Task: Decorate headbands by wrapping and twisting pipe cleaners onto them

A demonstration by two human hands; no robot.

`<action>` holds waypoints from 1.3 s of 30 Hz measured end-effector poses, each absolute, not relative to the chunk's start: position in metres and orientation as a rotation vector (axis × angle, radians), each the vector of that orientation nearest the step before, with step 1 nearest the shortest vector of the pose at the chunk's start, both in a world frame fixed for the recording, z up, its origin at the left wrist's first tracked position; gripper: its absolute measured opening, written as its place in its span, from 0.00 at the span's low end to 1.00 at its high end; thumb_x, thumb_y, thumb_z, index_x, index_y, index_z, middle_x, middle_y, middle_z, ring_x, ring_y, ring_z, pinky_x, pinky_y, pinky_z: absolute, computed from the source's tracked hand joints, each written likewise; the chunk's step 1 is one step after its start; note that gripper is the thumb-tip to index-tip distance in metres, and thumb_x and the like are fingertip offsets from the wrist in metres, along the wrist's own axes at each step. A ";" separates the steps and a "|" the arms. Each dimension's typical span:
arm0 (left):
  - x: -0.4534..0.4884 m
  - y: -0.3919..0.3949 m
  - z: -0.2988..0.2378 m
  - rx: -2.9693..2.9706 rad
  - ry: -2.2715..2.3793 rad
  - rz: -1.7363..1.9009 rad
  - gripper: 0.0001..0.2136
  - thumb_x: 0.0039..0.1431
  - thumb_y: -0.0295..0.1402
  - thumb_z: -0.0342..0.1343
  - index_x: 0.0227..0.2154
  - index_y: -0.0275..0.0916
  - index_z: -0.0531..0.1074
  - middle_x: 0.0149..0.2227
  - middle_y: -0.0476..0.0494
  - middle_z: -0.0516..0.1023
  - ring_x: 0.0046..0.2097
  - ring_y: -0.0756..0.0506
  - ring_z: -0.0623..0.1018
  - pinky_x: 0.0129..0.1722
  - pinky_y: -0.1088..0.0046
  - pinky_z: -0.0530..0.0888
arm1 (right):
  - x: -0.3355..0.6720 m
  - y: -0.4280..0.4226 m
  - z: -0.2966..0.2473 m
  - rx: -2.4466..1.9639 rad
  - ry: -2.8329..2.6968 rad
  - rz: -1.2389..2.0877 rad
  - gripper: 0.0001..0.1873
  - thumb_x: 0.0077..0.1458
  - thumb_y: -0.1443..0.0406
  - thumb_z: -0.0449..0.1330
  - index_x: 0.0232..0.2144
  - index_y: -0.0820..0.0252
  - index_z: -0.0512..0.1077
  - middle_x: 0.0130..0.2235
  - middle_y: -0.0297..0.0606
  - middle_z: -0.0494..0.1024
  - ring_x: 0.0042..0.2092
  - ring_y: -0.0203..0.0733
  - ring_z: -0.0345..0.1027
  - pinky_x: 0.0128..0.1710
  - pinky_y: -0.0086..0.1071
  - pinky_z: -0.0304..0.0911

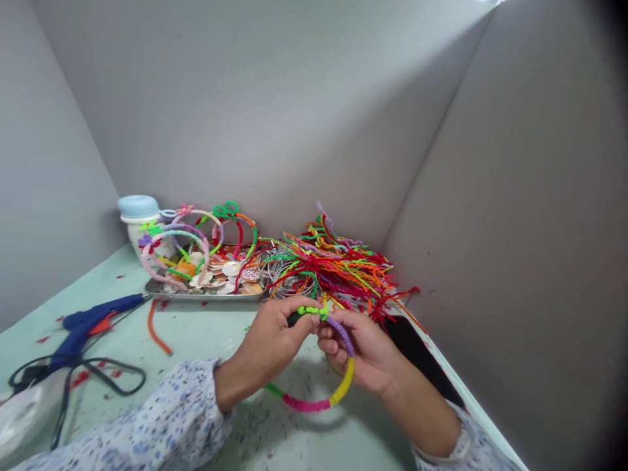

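Observation:
Both my hands hold a hoop wrapped in coloured pipe cleaners (314, 400), with purple, yellow, pink and green sections. My left hand (275, 333) pinches the top of the hoop, where a light green pipe cleaner (312, 311) is wound on. My right hand (360, 350) grips the hoop's right side, fingers curled round the purple part. The hoop hangs just above the pale green table (206, 333).
A heap of loose pipe cleaners (343, 265) lies behind my hands. To its left is a metal tray (196, 294) with shells and finished wrapped hoops (186, 245), and a white jar with a blue lid (140, 219). A blue glue gun (88, 327) with black cord lies at left. Grey walls enclose the table.

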State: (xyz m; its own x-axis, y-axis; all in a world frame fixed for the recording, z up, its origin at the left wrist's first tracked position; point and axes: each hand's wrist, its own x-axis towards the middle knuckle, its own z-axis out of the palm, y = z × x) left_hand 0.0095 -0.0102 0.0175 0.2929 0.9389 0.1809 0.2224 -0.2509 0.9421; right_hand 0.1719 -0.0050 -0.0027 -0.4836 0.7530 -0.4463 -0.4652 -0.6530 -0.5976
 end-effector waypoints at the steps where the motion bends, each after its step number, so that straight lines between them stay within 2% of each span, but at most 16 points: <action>1: 0.009 -0.010 0.017 1.683 1.034 1.016 0.09 0.54 0.29 0.53 0.34 0.37 0.78 0.31 0.47 0.79 0.34 0.47 0.73 0.37 0.74 0.68 | 0.172 -0.005 -0.004 -0.898 -0.525 2.190 0.07 0.49 0.67 0.55 0.24 0.67 0.70 0.19 0.31 0.66 0.17 0.26 0.57 0.14 0.16 0.51; 3: 0.007 -0.008 0.017 1.665 0.958 0.990 0.09 0.55 0.30 0.54 0.35 0.37 0.78 0.31 0.46 0.78 0.33 0.48 0.73 0.36 0.74 0.68 | 0.173 -0.005 -0.006 -0.880 -0.564 2.225 0.08 0.50 0.67 0.55 0.25 0.67 0.70 0.19 0.31 0.66 0.18 0.26 0.58 0.14 0.17 0.52; 6: 0.005 -0.004 0.016 1.556 0.882 0.967 0.09 0.55 0.32 0.55 0.35 0.37 0.78 0.26 0.49 0.75 0.28 0.50 0.68 0.30 0.75 0.65 | 0.177 -0.004 -0.008 -0.934 -0.789 2.112 0.09 0.51 0.63 0.59 0.26 0.66 0.71 0.20 0.31 0.68 0.19 0.27 0.60 0.17 0.20 0.56; 10: 0.004 -0.001 0.015 1.424 0.839 0.967 0.08 0.54 0.32 0.56 0.35 0.37 0.78 0.23 0.52 0.69 0.22 0.54 0.60 0.22 0.78 0.58 | 0.183 -0.003 -0.003 -1.134 -1.291 1.574 0.13 0.48 0.58 0.65 0.24 0.62 0.71 0.20 0.28 0.68 0.20 0.29 0.58 0.19 0.23 0.54; 13: 0.004 -0.001 0.017 1.356 0.809 0.949 0.08 0.54 0.32 0.55 0.34 0.37 0.77 0.23 0.52 0.68 0.21 0.55 0.57 0.21 0.78 0.53 | 0.187 -0.003 0.000 -1.136 -1.529 1.221 0.09 0.48 0.60 0.67 0.29 0.59 0.75 0.25 0.30 0.72 0.25 0.32 0.61 0.25 0.26 0.57; 16: 0.005 -0.003 0.018 1.311 0.801 0.941 0.07 0.53 0.31 0.56 0.33 0.36 0.77 0.23 0.51 0.68 0.21 0.55 0.56 0.20 0.77 0.51 | 0.188 -0.002 -0.001 -1.058 -1.694 1.044 0.07 0.51 0.61 0.64 0.33 0.58 0.77 0.31 0.33 0.74 0.31 0.35 0.64 0.31 0.29 0.60; 19: 0.006 -0.004 0.019 1.297 0.805 0.939 0.06 0.52 0.31 0.56 0.30 0.35 0.76 0.22 0.52 0.67 0.21 0.55 0.56 0.20 0.77 0.50 | 0.188 -0.002 -0.003 -1.038 -1.761 0.968 0.06 0.52 0.62 0.63 0.31 0.59 0.77 0.31 0.34 0.72 0.32 0.36 0.64 0.31 0.29 0.59; 22: 0.006 -0.003 0.019 1.290 0.788 0.935 0.05 0.52 0.30 0.56 0.29 0.34 0.75 0.22 0.52 0.68 0.21 0.55 0.55 0.20 0.77 0.50 | 0.188 -0.003 -0.002 -1.022 -1.762 1.037 0.05 0.51 0.63 0.63 0.28 0.60 0.76 0.28 0.33 0.70 0.29 0.34 0.62 0.27 0.27 0.58; 26: 0.005 -0.002 0.017 1.307 0.768 0.926 0.07 0.53 0.29 0.55 0.31 0.34 0.77 0.22 0.51 0.68 0.21 0.55 0.56 0.20 0.77 0.50 | 0.190 -0.002 0.000 -0.983 -1.643 1.315 0.08 0.52 0.60 0.62 0.28 0.60 0.72 0.22 0.29 0.69 0.22 0.31 0.58 0.20 0.25 0.55; 30: 0.002 -0.001 0.015 1.330 0.770 0.905 0.08 0.54 0.29 0.55 0.34 0.35 0.77 0.23 0.52 0.68 0.22 0.55 0.57 0.20 0.78 0.51 | 0.191 0.002 -0.004 -0.977 -1.485 1.467 0.08 0.53 0.61 0.60 0.28 0.59 0.69 0.19 0.28 0.70 0.18 0.29 0.58 0.18 0.24 0.53; 39: 0.001 0.001 0.010 1.398 0.790 0.941 0.09 0.54 0.32 0.57 0.37 0.37 0.76 0.23 0.53 0.69 0.20 0.55 0.57 0.19 0.78 0.52 | 0.184 0.001 -0.007 -0.885 -1.213 1.737 0.08 0.50 0.62 0.61 0.25 0.63 0.71 0.19 0.29 0.68 0.18 0.27 0.56 0.16 0.22 0.47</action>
State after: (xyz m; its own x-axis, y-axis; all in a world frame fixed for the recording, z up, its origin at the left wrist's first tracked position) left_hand 0.0011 0.0012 0.0102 0.4393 0.8946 0.0818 -0.0739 -0.0548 0.9958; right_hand 0.1841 0.0012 -0.0069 -0.4162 0.9048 -0.0902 -0.2273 -0.1996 -0.9532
